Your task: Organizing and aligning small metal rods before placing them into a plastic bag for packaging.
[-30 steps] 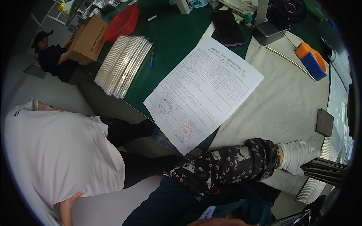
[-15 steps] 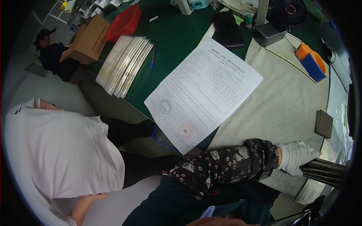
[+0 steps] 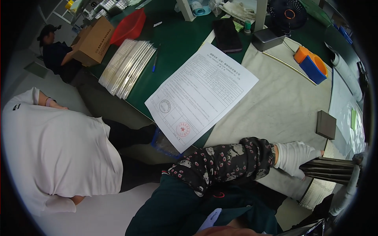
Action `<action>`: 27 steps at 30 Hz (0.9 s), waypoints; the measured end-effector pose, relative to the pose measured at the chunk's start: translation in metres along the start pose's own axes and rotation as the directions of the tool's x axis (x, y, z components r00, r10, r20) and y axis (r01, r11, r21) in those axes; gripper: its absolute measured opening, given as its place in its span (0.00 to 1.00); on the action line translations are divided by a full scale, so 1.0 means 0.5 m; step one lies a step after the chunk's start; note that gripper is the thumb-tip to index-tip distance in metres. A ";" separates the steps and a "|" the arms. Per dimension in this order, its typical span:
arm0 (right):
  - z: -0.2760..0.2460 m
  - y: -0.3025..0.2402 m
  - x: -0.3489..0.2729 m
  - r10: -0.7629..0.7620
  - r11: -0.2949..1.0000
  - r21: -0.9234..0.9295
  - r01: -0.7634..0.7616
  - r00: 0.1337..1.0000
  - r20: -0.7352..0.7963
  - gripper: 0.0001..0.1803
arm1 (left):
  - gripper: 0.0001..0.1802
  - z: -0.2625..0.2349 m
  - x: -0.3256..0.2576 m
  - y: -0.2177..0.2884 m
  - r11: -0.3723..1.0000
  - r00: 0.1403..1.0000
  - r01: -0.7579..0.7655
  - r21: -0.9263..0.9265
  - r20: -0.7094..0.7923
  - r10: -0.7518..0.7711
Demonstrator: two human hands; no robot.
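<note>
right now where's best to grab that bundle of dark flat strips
Grip the bundle of dark strips across its near end, where the white-gloved left hand already meets it, coming from the left. The strips lie flat, stacked and fanned rightward, so pinching the stack top and bottom likely keeps them together.

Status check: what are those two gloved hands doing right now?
Left hand, white-gloved, gripping dark fanned bundle of thin strips. Right hand at bundle's far end, grip unclear. Grey flat block nearby, not blocking.
</note>
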State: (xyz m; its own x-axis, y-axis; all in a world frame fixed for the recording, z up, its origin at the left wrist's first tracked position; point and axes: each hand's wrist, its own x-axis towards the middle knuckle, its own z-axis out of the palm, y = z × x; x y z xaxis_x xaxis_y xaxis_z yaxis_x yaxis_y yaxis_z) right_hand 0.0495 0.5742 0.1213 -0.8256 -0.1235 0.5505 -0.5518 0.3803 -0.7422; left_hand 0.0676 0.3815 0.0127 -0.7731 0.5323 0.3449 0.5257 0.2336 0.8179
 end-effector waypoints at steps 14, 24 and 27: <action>0.152 -0.061 0.020 -0.186 0.890 0.437 0.132 0.979 0.084 0.33 | 0.33 0.013 0.070 0.014 0.974 0.843 -0.196 0.117 -0.487 0.228; 0.138 -0.064 0.032 -0.259 0.839 0.530 0.124 0.948 0.188 0.26 | 0.31 -0.008 0.048 0.073 0.968 0.844 0.055 0.246 -0.529 0.086; 0.162 -0.038 0.055 -0.218 0.863 0.504 0.025 0.920 0.326 0.29 | 0.31 -0.023 0.052 0.063 0.945 0.806 0.088 0.314 -0.581 0.118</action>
State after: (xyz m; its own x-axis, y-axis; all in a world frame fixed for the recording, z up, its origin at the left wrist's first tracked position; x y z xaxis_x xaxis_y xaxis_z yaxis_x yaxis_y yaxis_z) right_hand 0.0275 0.4895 0.1196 -0.6777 -0.4956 0.5432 -0.5565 -0.1372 -0.8194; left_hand 0.0601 0.3934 0.0524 -0.7668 -0.0162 0.6417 0.5404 0.5231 0.6590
